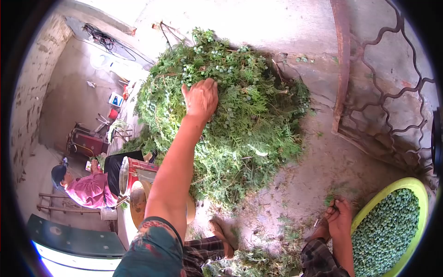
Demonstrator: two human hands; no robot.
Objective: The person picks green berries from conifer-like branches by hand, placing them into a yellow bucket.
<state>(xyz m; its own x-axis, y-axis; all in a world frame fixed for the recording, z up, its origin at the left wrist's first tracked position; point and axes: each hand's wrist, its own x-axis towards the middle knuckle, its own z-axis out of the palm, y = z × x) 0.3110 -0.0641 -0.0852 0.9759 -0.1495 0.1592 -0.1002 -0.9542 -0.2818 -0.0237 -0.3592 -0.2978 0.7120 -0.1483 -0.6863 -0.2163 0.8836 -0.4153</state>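
Left hand [201, 98] spread open on branch pile [240, 115]; right hand [339, 217], grip unclear, beside basin [417, 184] of berries [385, 231].

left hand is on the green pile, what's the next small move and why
Probably close the left hand on a sprig and pull it off the pile. The palm lies flat on the branches with the fingers spread, holding nothing yet. The right hand rests low beside the bowl of green berries, so a berry-laden sprig looks like what it lacks.
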